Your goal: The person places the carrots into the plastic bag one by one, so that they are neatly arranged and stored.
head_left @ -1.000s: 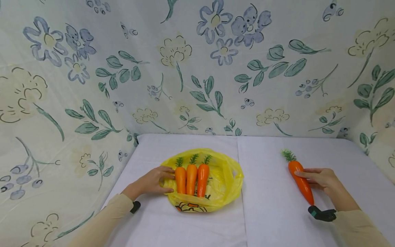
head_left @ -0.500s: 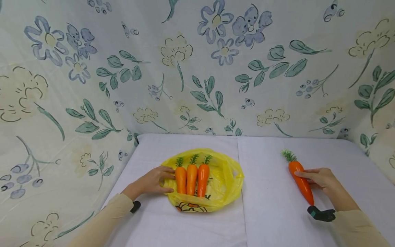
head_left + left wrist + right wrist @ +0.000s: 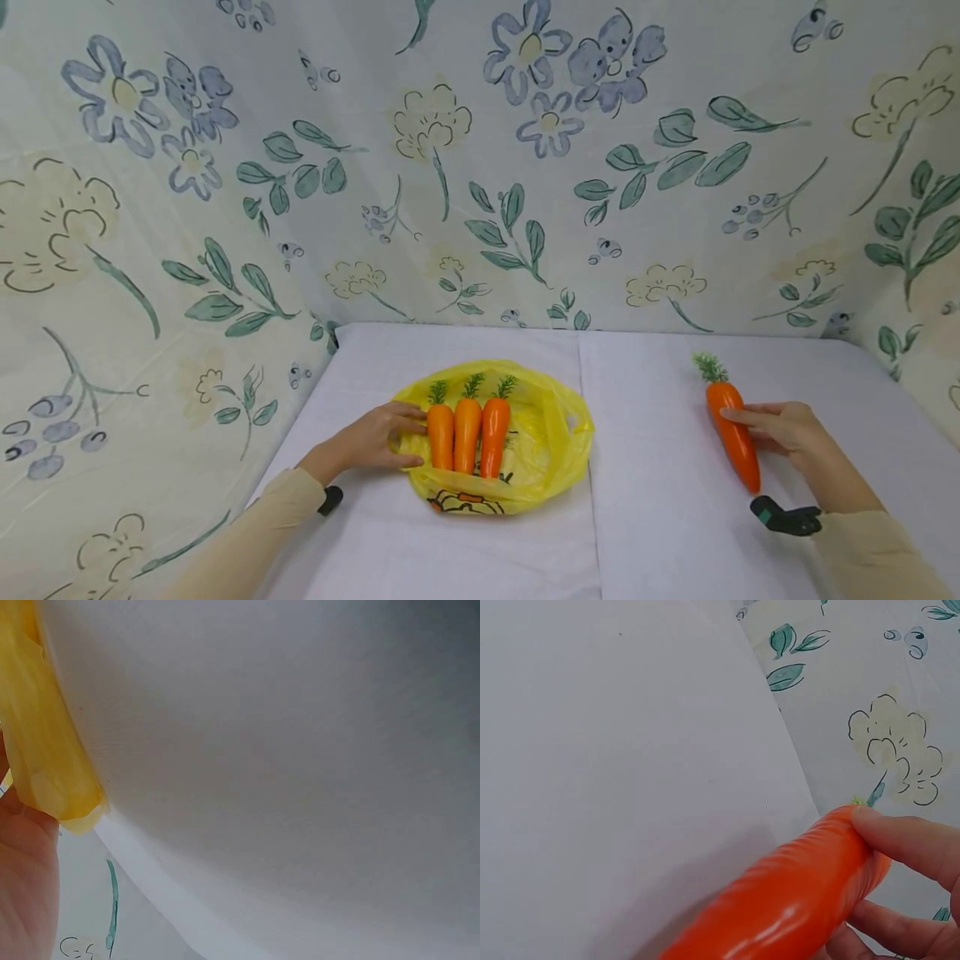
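A yellow plastic bag (image 3: 551,450) lies with its mouth open on the white-covered table. Inside, toward its left side, three orange toy carrots (image 3: 466,437) stand in a row, green tops pointing away. My left hand (image 3: 372,437) grips the bag's left rim, with the fingers reaching over the edge beside the nearest carrot. In the left wrist view, the bag's yellow fold (image 3: 49,742) lies against the hand. To the right, my right hand (image 3: 783,437) holds another orange carrot (image 3: 731,433) between thumb and fingers. That carrot slants, its green top away from me; its shadow shows in the right wrist view.
The white tablecloth (image 3: 652,500) stretches between the bag and the right hand, with a seam down it. A floral-patterned curtain (image 3: 480,167) rises behind the table and along both sides.
My right hand has shifted slightly away from me and upward with the carrot, which now sits a little higher in view. The left hand, the bag and its carrots have stayed put.
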`<action>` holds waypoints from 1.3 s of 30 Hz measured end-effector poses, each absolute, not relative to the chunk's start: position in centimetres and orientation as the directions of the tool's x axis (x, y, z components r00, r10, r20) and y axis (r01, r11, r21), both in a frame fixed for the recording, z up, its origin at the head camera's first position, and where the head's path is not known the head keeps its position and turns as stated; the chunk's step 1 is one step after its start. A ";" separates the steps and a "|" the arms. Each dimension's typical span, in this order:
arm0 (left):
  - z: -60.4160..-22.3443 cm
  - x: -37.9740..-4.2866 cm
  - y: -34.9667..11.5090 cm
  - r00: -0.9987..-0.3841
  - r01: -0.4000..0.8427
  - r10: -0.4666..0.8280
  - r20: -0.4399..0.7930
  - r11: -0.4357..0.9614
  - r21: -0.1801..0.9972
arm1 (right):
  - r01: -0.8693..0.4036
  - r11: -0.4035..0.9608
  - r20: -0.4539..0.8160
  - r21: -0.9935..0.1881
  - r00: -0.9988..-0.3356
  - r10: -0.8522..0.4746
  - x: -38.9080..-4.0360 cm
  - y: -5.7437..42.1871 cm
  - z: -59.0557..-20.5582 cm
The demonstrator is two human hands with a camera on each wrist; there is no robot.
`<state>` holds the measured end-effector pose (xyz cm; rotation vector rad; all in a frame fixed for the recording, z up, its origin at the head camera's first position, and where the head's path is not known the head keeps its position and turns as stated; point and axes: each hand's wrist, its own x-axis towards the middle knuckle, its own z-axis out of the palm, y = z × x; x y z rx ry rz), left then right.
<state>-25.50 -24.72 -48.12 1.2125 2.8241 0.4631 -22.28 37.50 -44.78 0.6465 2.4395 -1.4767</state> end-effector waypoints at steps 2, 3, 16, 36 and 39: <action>-48.1 -25.6 -24.7 -0.694 0.705 0.715 0.087 0.650 0.283 | 0.465 0.399 -0.405 -0.790 -0.885 0.230 -22.2 37.4 -44.4; -48.1 -25.6 -24.7 -0.694 0.705 0.715 0.088 0.650 0.283 | 0.459 0.402 -0.405 -0.792 -0.888 0.217 -22.2 37.4 -44.2; -48.2 -25.7 -24.6 -0.694 0.702 0.715 0.080 0.648 0.295 | 0.392 0.421 -0.380 -0.818 -0.918 0.117 -21.9 35.6 -42.5; -48.1 -25.6 -24.7 -0.697 0.701 0.710 0.099 0.646 0.304 | 0.279 0.430 -0.304 -0.859 -0.952 0.011 -21.1 30.3 -40.7; -48.1 -25.6 -24.7 -0.697 0.702 0.710 0.097 0.649 0.295 | 0.268 0.419 -0.298 -0.868 -0.954 -0.008 -21.0 29.6 -40.7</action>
